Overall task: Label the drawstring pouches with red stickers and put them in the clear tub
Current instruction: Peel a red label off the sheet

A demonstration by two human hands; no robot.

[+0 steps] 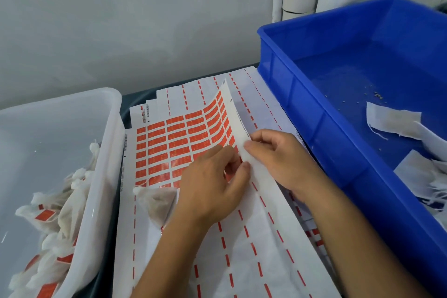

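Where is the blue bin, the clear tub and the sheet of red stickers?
blue bin (312, 113): head view, on its near side wall.
clear tub (106, 152): head view, on its right wall.
sheet of red stickers (179, 143): head view, on a middle sticker.

My two hands work in the lane between the clear tub (106, 143) on my left and the blue bin (314, 113) on my right; both walls rise above the bench and box me in sideways. The curled-up edge of the sticker sheet (183, 138) stands between my left hand (212, 186) and right hand (278, 157). One pouch (157, 201) lies just left of my left wrist. The bin's far half is open floor; pouches (423, 164) crowd its near right corner. Labelled pouches (50, 225) fill the tub's near end, its far end is free
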